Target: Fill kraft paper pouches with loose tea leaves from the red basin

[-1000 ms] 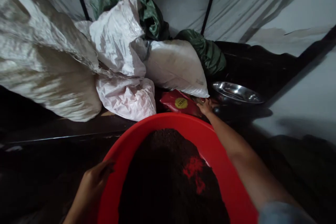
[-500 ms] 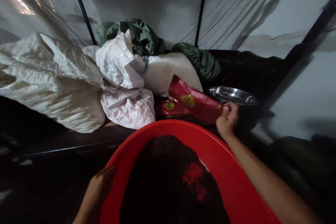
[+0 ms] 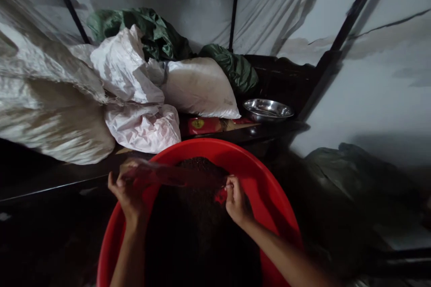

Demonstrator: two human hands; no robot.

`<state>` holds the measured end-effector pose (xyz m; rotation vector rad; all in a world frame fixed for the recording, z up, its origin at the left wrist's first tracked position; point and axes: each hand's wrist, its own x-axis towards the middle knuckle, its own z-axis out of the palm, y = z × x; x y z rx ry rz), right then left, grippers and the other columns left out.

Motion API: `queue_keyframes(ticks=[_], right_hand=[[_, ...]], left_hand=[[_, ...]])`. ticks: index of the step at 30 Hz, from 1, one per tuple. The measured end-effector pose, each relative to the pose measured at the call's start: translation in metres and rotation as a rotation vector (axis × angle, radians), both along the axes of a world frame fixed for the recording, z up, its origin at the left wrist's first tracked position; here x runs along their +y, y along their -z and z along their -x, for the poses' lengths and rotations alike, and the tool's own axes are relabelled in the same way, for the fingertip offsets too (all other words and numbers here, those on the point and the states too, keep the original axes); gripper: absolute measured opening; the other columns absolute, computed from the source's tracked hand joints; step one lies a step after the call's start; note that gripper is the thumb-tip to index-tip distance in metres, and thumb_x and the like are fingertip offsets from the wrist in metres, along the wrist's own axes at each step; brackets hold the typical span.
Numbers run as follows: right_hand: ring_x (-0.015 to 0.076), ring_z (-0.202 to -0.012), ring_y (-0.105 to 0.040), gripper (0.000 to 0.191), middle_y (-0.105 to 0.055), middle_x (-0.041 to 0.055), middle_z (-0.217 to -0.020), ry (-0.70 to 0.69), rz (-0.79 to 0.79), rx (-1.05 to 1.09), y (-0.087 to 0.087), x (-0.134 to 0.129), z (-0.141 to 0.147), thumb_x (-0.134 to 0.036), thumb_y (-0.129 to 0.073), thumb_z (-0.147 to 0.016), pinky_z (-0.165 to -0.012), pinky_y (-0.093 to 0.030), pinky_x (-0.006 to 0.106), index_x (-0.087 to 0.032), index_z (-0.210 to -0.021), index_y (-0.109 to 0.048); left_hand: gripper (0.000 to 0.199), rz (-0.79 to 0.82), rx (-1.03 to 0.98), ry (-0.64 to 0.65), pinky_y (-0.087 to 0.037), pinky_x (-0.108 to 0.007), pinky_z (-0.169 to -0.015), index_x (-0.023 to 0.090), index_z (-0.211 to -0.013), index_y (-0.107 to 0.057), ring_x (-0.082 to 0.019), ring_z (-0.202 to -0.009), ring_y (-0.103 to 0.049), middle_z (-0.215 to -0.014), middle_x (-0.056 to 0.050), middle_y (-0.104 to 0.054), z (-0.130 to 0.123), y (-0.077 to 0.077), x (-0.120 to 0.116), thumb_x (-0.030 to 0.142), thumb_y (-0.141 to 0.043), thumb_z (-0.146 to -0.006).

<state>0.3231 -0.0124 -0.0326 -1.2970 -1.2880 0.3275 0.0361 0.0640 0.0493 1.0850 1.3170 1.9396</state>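
Observation:
A dark red foil pouch (image 3: 175, 176), smeared by motion, stretches between my hands above a large red tub (image 3: 269, 179). My right hand (image 3: 237, 199) pinches the pouch's right end. At the other end my left hand (image 3: 129, 193) has its fingers bent round the pouch's edge, partly blurred. Dark, loose, grainy stuff (image 3: 202, 215) fills much of the tub, and a small patch of the red bottom shows near my right hand. Whether the pouch holds anything cannot be seen.
Behind the tub, another red pouch (image 3: 205, 124) lies on a dark ledge. A shiny metal bowl (image 3: 267, 110) stands to its right. White sacks (image 3: 202, 85) and green bags (image 3: 232, 65) are piled at the back. A big woven sack (image 3: 57, 121) leans at left.
My right hand has brought the pouch from beyond the tub's right rim to over the tub. My left hand has left the rim and taken the pouch's other end. The view has shifted right.

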Motion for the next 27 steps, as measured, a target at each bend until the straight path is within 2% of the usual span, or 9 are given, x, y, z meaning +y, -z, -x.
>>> queue_keyframes(ticks=[3,5,9,11,13,20,23,25,27], right_hand=[[0.0207,-0.083,-0.063,0.013,-0.063,0.0041,-0.093,-0.030,0.065,-0.022,0.000,0.009,-0.012,-0.028,-0.038,-0.102,-0.080,-0.054,0.035,-0.026,-0.094,-0.049],[0.0220,-0.093,-0.067,0.015,-0.066,0.0058,-0.101,-0.022,0.124,-0.023,0.002,0.015,-0.015,-0.030,-0.039,-0.102,-0.087,-0.056,0.037,-0.026,-0.103,-0.054],[0.0285,-0.133,-0.059,0.041,-0.063,0.0134,-0.136,-0.104,0.186,-0.091,0.017,0.018,0.002,-0.032,-0.050,-0.096,-0.111,-0.052,0.050,-0.025,-0.137,-0.055],[0.0328,-0.139,-0.055,0.054,-0.062,0.0156,-0.142,-0.222,0.196,-0.160,0.026,0.013,0.015,-0.028,-0.058,-0.090,-0.120,-0.045,0.057,-0.024,-0.144,-0.054],[0.0356,-0.138,-0.056,0.064,-0.063,0.0159,-0.143,-0.341,0.208,-0.202,0.032,0.006,0.024,-0.021,-0.060,-0.084,-0.121,-0.043,0.061,-0.024,-0.147,-0.055],[0.0313,-0.137,-0.061,0.067,-0.066,0.0102,-0.145,-0.459,0.205,-0.029,0.017,0.002,0.022,-0.020,-0.055,-0.082,-0.116,-0.051,0.053,-0.029,-0.148,-0.057],[0.0276,-0.142,-0.058,0.063,-0.059,0.0120,-0.154,-0.324,0.145,0.177,0.010,0.014,0.003,-0.028,-0.049,-0.092,-0.113,-0.053,0.048,-0.027,-0.155,-0.045],[0.0254,-0.137,-0.061,0.055,-0.060,0.0161,-0.151,-0.160,0.189,0.078,0.014,0.030,-0.016,-0.030,-0.036,-0.101,-0.110,-0.054,0.045,-0.022,-0.155,-0.042],[0.0261,-0.122,-0.069,0.046,-0.070,0.0174,-0.132,-0.116,0.321,-0.190,0.023,0.054,-0.034,-0.031,-0.032,-0.105,-0.104,-0.057,0.044,-0.017,-0.142,-0.056]], left_hand=[[0.062,0.114,-0.282,0.111,-0.062,-0.031,-0.064,0.029,-0.143,-0.051,-0.027,-0.104,-0.070,-0.136,-0.009,-0.065,0.018,0.007,0.004,0.065,-0.055,-0.092],[0.058,0.121,-0.272,0.157,-0.063,-0.033,-0.065,0.029,-0.135,-0.056,-0.026,-0.098,-0.071,-0.128,-0.007,-0.068,0.016,0.010,0.000,0.066,-0.059,-0.090],[0.054,0.131,0.143,0.228,-0.063,-0.037,-0.091,0.025,-0.128,-0.061,-0.029,-0.120,-0.068,-0.133,-0.009,-0.068,-0.018,0.017,-0.020,0.057,-0.073,-0.087],[0.052,0.108,0.390,0.331,-0.057,-0.044,-0.107,0.023,-0.131,-0.062,-0.031,-0.128,-0.066,-0.139,-0.011,-0.067,-0.040,0.021,-0.029,0.054,-0.070,-0.090],[0.047,0.085,0.528,0.351,-0.054,-0.047,-0.111,0.022,-0.131,-0.063,-0.031,-0.127,-0.067,-0.137,-0.012,-0.070,-0.054,0.024,-0.036,0.053,-0.063,-0.095],[0.033,0.025,0.615,0.104,-0.059,-0.037,-0.094,0.022,-0.127,-0.065,-0.025,-0.108,-0.074,-0.123,-0.008,-0.076,-0.044,0.019,-0.043,0.036,-0.061,-0.098],[0.017,-0.093,0.677,-0.084,-0.059,-0.034,-0.090,0.021,-0.108,-0.069,-0.022,-0.105,-0.074,-0.120,-0.008,-0.076,-0.035,0.011,-0.043,0.023,-0.055,-0.099],[0.018,-0.146,0.735,-0.135,-0.059,-0.035,-0.091,0.020,-0.093,-0.072,-0.022,-0.107,-0.074,-0.118,-0.007,-0.076,-0.028,0.005,-0.041,0.019,-0.055,-0.099],[0.020,-0.184,0.757,-0.165,-0.059,-0.036,-0.094,0.020,-0.093,-0.076,-0.023,-0.108,-0.074,-0.121,-0.007,-0.076,-0.019,0.001,-0.039,0.017,-0.057,-0.098]])
